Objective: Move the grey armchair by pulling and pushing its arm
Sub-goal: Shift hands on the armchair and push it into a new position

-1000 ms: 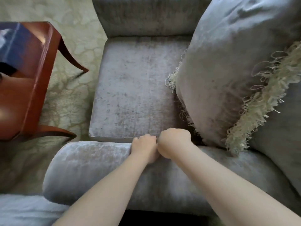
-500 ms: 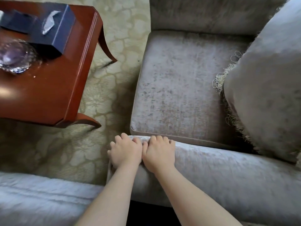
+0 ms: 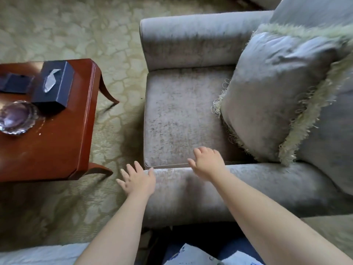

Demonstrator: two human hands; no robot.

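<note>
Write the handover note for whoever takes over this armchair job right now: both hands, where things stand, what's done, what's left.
Hands: the left hand is open, fingers spread, at the front end of the near arm. The right hand is open over that same arm. Neither grips anything.
Things: the grey armchair stands on the carpet with a fringed pillow on its seat. The wooden side table stands apart from the chair's front.
Done: this view does not show how far the chair has gone.
Left: grip the near arm again, then pull or push, probably keeping clear of the table.
</note>
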